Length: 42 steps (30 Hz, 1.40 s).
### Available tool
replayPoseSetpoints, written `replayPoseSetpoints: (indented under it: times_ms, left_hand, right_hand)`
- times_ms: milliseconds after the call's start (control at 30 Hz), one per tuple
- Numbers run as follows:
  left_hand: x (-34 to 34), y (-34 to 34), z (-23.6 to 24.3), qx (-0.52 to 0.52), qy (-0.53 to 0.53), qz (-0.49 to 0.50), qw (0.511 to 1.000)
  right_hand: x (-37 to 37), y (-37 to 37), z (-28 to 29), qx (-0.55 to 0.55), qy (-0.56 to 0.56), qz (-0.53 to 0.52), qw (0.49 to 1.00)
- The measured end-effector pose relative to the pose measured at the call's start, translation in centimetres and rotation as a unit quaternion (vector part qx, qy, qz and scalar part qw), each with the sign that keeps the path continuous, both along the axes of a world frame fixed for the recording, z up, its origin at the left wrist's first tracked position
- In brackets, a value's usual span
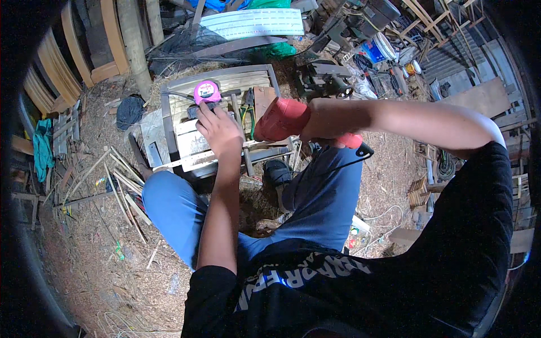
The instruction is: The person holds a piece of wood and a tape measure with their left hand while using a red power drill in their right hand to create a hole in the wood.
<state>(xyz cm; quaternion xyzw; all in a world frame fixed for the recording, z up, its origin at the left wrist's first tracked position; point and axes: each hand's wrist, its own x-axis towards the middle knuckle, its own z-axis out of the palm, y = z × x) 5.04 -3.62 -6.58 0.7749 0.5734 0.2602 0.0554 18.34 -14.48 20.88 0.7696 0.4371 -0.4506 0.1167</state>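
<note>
My left hand [220, 130] reaches over a low wooden table [265, 72], its fingers stretched out and a little apart. The fingertips lie by a small dark object, partly covered, just below a pink tape measure [206, 91]. Under and beside the palm is a pale board [190, 142]. My right hand [316, 123] is wrapped round a red corded power tool [286, 117], held tilted at the table's right edge. Its exact kind I cannot make out. Pliers [248, 117] with green and yellow handles lie between my hands, beside a brown wood piece [264, 100].
Wood strips [125, 194] lie on the littered ground left of my knee. Curved wooden frames [76, 50] stand at the far left. Dark machinery [324, 76] and a white-and-blue bucket [380, 49] are at the back right. The tool's black cord [332, 169] crosses my right leg.
</note>
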Motion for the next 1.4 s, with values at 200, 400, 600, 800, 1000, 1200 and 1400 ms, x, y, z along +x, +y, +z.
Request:
replayPoseSetpoints:
  times_ms: [200, 400, 600, 800, 1000, 1200, 1400]
  left_hand:
    - [-0.2, 0.1, 0.3, -0.029, 0.009, -0.001, 1.0]
    - [-0.1, -0.1, 0.7, -0.029, 0.008, -0.005, 1.0]
    - [0.1, -0.2, 0.7, -0.017, -0.006, -0.008, 1.0]
    - [-0.2, -0.3, 0.6, -0.012, -0.01, -0.001, 1.0]
    - [-0.5, -0.3, 0.5, 0.02, -0.02, -0.006, 1.0]
    - [0.1, -0.3, 0.7, 0.055, -0.031, 0.005, 0.998]
    - [0.1, -0.2, 0.7, 0.054, -0.027, 0.012, 0.998]
  right_hand:
    - [-0.9, 0.5, 0.1, -0.03, -0.078, 0.033, 0.996]
    - [0.2, -1.1, -1.4, 0.051, -0.099, 0.077, 0.991]
    - [1.0, 0.4, -2.4, -0.058, -0.057, -0.054, 0.995]
    - [0.2, 0.2, -3.5, -0.016, 0.014, -0.069, 0.997]
    - [0.5, 0.7, -3.8, -0.019, 0.035, -0.071, 0.997]
    - [1.1, 0.5, -3.4, 0.093, 0.153, -0.06, 0.982]
    - [0.7, 1.5, -3.1, -0.036, 0.061, -0.118, 0.991]
